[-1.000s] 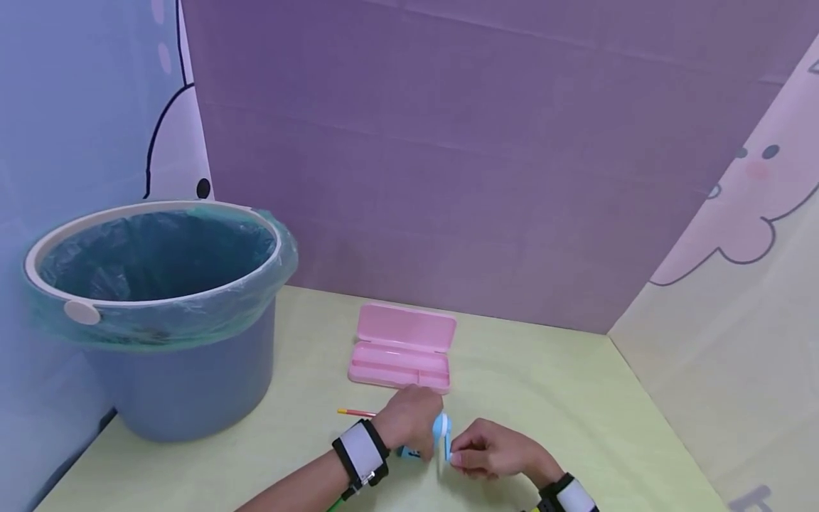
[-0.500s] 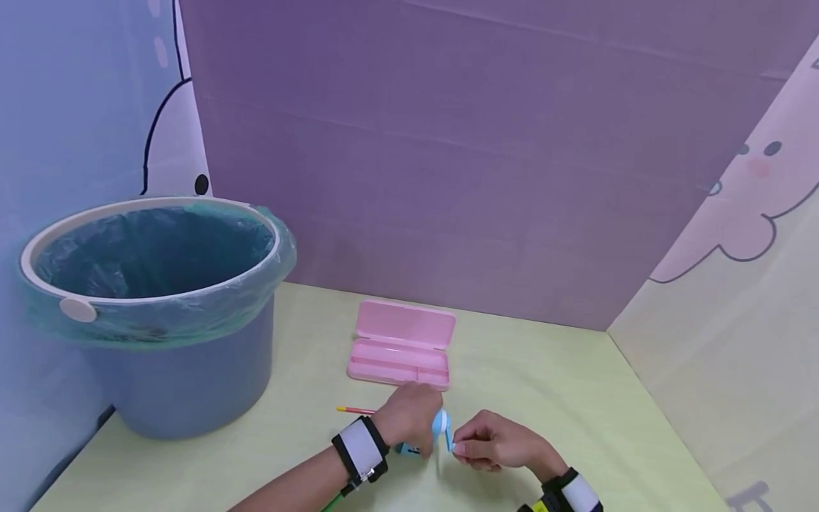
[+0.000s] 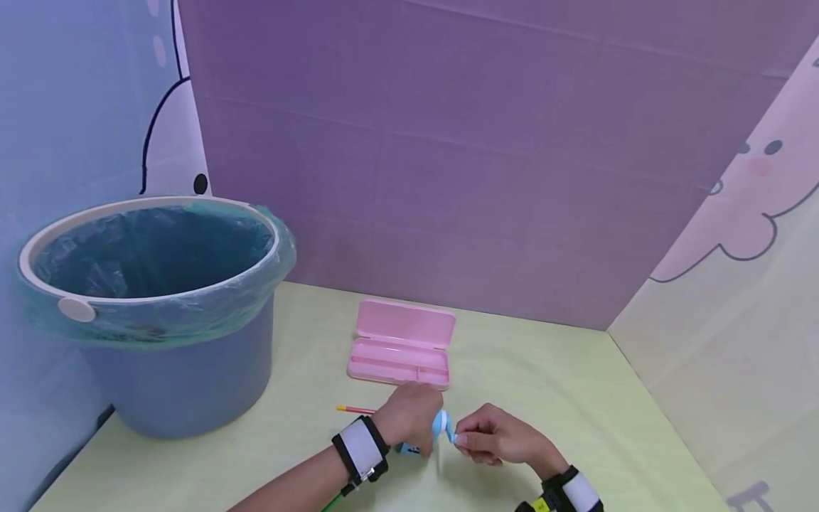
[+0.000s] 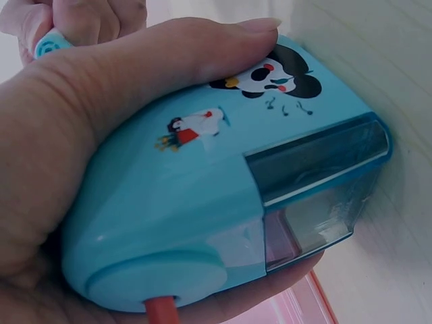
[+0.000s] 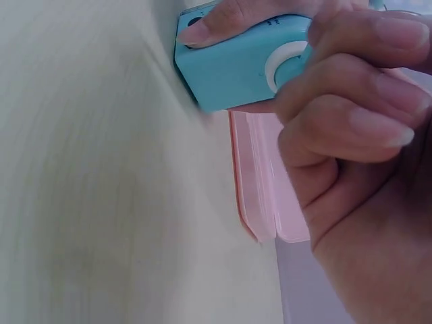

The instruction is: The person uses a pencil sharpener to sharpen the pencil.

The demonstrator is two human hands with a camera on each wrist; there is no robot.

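Most of the blue sharpener is hidden, in the head view, by the left hand gripping it on the table, near an open pink case; the right hand pinches its crank. The left wrist view shows glossy plastic, 2 cartoon figures, a see-through drawer and a red pencil cut off below. In the right wrist view, curled fingers hide the crank; tiny dark marks are unreadable.
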